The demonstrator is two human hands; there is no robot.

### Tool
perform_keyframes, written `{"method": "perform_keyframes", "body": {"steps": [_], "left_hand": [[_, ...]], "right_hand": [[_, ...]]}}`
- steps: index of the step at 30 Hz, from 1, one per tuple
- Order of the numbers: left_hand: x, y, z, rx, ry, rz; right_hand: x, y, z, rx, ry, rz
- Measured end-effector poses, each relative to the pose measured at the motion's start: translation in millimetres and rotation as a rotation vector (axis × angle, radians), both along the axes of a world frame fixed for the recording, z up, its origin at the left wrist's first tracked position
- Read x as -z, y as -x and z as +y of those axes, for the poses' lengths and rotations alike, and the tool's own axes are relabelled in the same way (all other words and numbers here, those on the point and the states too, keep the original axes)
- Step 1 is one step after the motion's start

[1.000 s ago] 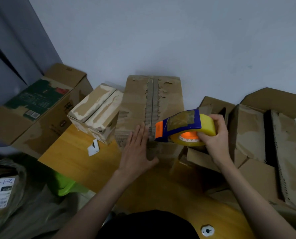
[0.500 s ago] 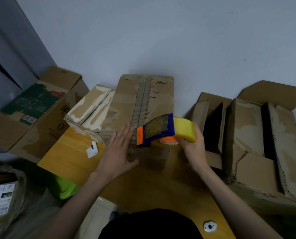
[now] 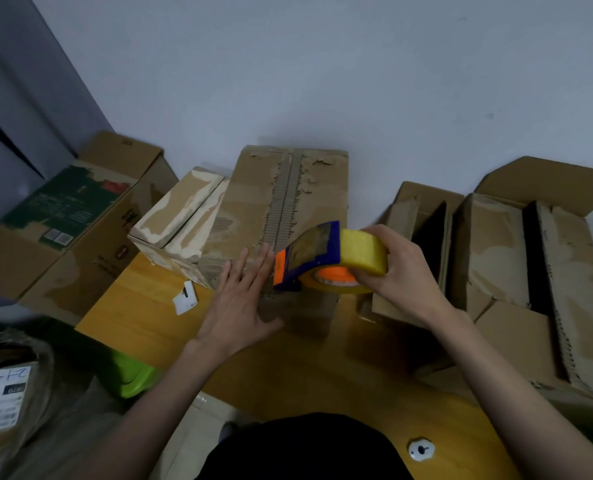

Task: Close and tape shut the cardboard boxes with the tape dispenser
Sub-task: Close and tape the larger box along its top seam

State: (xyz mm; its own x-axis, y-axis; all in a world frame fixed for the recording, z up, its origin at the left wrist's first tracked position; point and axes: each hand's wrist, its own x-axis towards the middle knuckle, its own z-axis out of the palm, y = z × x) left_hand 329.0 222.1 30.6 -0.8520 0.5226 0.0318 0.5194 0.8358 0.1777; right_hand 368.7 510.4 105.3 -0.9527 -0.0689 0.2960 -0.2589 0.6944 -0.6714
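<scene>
left hand [image 3: 241, 308] lies flat, fingers straight, on the closed box [image 3: 253, 206]; right hand [image 3: 404, 271] grips the tape dispenser [image 3: 326, 259] at its near edge.

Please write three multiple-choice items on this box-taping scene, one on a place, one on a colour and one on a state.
1. Where does the left hand lie?
A. flat on the near end of the centre box
B. inside an open box at the right
C. on the green bin

2. What colour is the tape dispenser where the right hand holds it?
A. red
B. yellow
C. white

3. In what state are the large boxes at the right?
A. taped shut
C. flattened
B. flaps open

Answers:
1 A, straight fingers rest on the closed box beside the dispenser.
2 B, the fingers curl round a yellow body.
3 B, dark gaps show between raised flaps.
</scene>
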Motion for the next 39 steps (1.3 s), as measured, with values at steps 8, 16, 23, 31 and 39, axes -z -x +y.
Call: {"method": "perform_keyframes", "body": {"steps": [8, 16, 23, 31, 39], "left_hand": [[5, -1, -2, 0.0, 0.003, 0.012], [5, 0, -5, 0.008, 0.007, 0.016], [5, 1, -2, 0.01, 0.062, 0.032], [1, -13, 53, 0.137, 0.055, 0.049], [8, -21, 80, 0.122, 0.028, 0.045]], "right_hand": [[2, -17, 28, 0.067, 0.045, -0.056], [0, -30, 45, 0.146, 0.162, -0.074], [-4, -40, 74, 0.233, 0.191, -0.075], [-3, -41, 74, 0.273, 0.081, -0.01], [-14, -32, 86, 0.122, -0.141, -0.007]]}}
